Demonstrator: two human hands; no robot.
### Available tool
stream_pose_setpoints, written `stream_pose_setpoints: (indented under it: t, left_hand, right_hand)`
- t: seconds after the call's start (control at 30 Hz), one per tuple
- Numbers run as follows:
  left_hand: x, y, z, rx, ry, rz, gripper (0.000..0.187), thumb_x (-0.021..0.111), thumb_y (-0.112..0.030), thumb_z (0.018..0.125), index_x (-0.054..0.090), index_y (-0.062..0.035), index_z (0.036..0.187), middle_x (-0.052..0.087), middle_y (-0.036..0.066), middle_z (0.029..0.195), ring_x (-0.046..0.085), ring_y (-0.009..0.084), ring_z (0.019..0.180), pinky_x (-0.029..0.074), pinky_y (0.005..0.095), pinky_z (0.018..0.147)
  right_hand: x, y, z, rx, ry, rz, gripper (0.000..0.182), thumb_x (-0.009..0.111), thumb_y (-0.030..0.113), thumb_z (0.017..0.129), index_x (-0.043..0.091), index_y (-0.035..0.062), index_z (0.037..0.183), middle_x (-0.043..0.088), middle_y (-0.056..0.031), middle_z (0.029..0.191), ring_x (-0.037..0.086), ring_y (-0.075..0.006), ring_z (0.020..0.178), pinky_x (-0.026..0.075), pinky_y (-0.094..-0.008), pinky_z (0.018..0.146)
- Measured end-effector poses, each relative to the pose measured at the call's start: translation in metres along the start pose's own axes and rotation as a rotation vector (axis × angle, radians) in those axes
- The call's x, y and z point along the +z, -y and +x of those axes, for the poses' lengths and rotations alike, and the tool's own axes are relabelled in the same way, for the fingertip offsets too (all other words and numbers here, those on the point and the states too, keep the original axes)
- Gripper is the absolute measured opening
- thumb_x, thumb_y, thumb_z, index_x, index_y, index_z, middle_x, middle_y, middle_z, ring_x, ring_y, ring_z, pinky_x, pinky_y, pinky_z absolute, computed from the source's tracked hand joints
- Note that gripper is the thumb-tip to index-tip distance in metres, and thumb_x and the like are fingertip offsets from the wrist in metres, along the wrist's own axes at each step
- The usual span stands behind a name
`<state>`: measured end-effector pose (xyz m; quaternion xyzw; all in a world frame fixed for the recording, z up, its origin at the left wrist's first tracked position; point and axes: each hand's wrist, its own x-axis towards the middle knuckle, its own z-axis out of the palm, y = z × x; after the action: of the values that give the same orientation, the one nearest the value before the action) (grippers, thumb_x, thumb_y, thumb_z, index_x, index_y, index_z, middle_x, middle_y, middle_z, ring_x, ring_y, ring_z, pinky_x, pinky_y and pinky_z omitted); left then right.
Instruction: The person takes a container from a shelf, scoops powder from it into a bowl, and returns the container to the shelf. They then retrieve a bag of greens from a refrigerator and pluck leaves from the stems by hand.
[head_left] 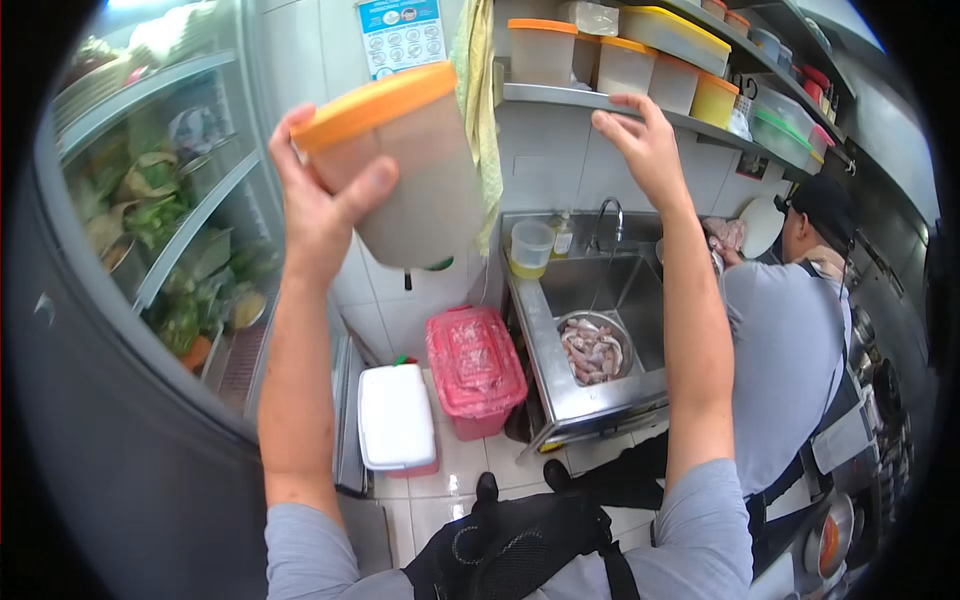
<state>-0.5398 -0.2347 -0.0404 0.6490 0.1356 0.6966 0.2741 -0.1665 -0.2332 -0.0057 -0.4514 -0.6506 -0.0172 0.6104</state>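
Note:
My left hand [325, 190] grips a tall translucent plastic container [410, 180] with an orange lid. It is held up and tilted, my thumb across its near side and my fingers at the lid's left edge. The contents cannot be made out through the cloudy wall. My right hand [640, 140] is raised just below the front edge of the wall shelf [600, 98], thumb and fingers apart, with nothing in it. Above it on the shelf stand several similar containers, among them an orange-lidded one [541, 55] and a wide yellow-lidded one [675, 40].
A refrigerator [190, 230] holding greens stands at left. Below are a red bin [475, 360] and a white-lidded cooler [397, 415]. The steel sink [625, 275] has a bowl of raw fish or meat pieces [595, 350]. A co-worker [785, 350] in grey stands close at right.

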Motion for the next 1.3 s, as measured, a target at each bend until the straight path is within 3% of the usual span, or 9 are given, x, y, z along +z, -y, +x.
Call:
stream_pose_setpoints:
  t: [0.23, 0.3, 0.33, 0.43, 0.5, 0.7, 0.97, 1.0, 1.3]
  left_hand:
    - [0.079, 0.051, 0.134, 0.263, 0.057, 0.091, 0.108, 0.093, -0.040, 0.067, 0.024, -0.0054, 0.144, 0.055, 0.023, 0.127, 0.061, 0.0327, 0.116, 0.053, 0.0432, 0.098]
    - [0.103, 0.058, 0.158, 0.369, 0.097, 0.240, 0.103, 0.093, -0.021, 0.071, 0.022, -0.0122, 0.145, 0.053, 0.022, 0.129, 0.062, 0.0302, 0.115, 0.057, 0.0419, 0.093]
    - [0.110, 0.069, 0.172, 0.433, 0.108, 0.238, 0.104, 0.093, -0.032, 0.070, 0.024, -0.0078, 0.143, 0.053, 0.024, 0.129, 0.062, 0.0312, 0.116, 0.057, 0.0413, 0.093]
    - [0.132, 0.083, 0.193, 0.511, 0.115, 0.096, 0.082, 0.087, -0.021, 0.078, 0.030, -0.0053, 0.135, 0.053, 0.018, 0.124, 0.057, 0.0255, 0.116, 0.054, 0.0381, 0.095]
    - [0.132, 0.108, 0.229, 0.436, 0.102, 0.118, 0.104, 0.094, -0.025, 0.069, 0.019, -0.0074, 0.138, 0.052, 0.022, 0.127, 0.056, 0.0277, 0.121, 0.054, 0.0396, 0.097]
    - [0.156, 0.109, 0.247, 0.241, 0.104, -0.075, 0.103, 0.094, -0.027, 0.069, 0.021, -0.0020, 0.136, 0.052, 0.023, 0.126, 0.056, 0.0275, 0.120, 0.053, 0.0386, 0.097]
    - [0.200, 0.150, 0.287, 0.195, 0.140, 0.365, 0.101, 0.088, -0.043, 0.074, 0.028, 0.0021, 0.141, 0.050, 0.028, 0.133, 0.053, 0.0353, 0.126, 0.045, 0.0451, 0.107]
    - [0.208, 0.169, 0.297, 0.240, 0.190, 0.343, 0.111, 0.092, -0.047, 0.066, 0.025, -0.0003, 0.142, 0.053, 0.027, 0.131, 0.061, 0.0331, 0.118, 0.054, 0.0398, 0.097]
    - [0.226, 0.260, 0.330, 0.157, 0.259, 0.760, 0.121, 0.085, -0.064, 0.062, 0.026, 0.0041, 0.142, 0.059, 0.032, 0.126, 0.061, 0.0402, 0.118, 0.051, 0.0454, 0.098]
  right_hand:
    - [0.032, -0.072, 0.180, -0.295, -0.148, -0.432, 0.069, 0.080, 0.043, 0.080, 0.058, 0.0058, 0.134, 0.049, -0.0253, 0.142, 0.050, -0.0384, 0.131, 0.047, -0.0443, 0.104]
    - [0.047, -0.097, 0.217, -0.330, -0.178, -0.519, 0.076, 0.083, 0.048, 0.077, 0.056, 0.0127, 0.139, 0.038, -0.0241, 0.152, 0.052, -0.0357, 0.130, 0.047, -0.0446, 0.105]
    - [0.056, -0.109, 0.230, -0.329, -0.140, -0.527, 0.073, 0.085, 0.045, 0.076, 0.058, 0.0086, 0.133, 0.047, -0.0222, 0.144, 0.057, -0.0320, 0.124, 0.049, -0.0420, 0.101]
    - [0.061, -0.134, 0.256, -0.145, 0.018, -0.164, 0.067, 0.088, 0.042, 0.075, 0.060, 0.0058, 0.123, 0.060, -0.0185, 0.127, 0.062, -0.0276, 0.113, 0.051, -0.0394, 0.093]
    - [0.048, -0.137, 0.269, -0.239, -0.082, -0.327, 0.060, 0.089, 0.040, 0.075, 0.060, 0.0047, 0.114, 0.066, -0.0113, 0.107, 0.065, -0.0230, 0.098, 0.052, -0.0361, 0.084]
    - [-0.034, -0.073, 0.238, -0.177, -0.249, 0.112, 0.057, 0.085, 0.039, 0.081, 0.058, 0.0034, 0.117, 0.063, -0.0093, 0.106, 0.064, -0.0162, 0.098, 0.056, -0.0330, 0.083]
    - [-0.078, -0.042, 0.171, -0.159, -0.235, -0.148, 0.052, 0.082, 0.037, 0.084, 0.060, 0.0012, 0.114, 0.063, -0.0081, 0.107, 0.064, -0.0155, 0.096, 0.053, -0.0310, 0.088]
    - [-0.080, -0.042, 0.164, -0.163, -0.237, -0.191, 0.051, 0.082, 0.036, 0.084, 0.060, 0.0009, 0.113, 0.064, -0.0088, 0.109, 0.064, -0.0157, 0.095, 0.052, -0.0302, 0.088]
    - [-0.079, -0.052, 0.139, -0.213, -0.274, -0.099, 0.046, 0.082, 0.029, 0.085, 0.061, -0.0003, 0.114, 0.066, -0.0098, 0.114, 0.067, -0.0192, 0.101, 0.051, -0.0293, 0.090]
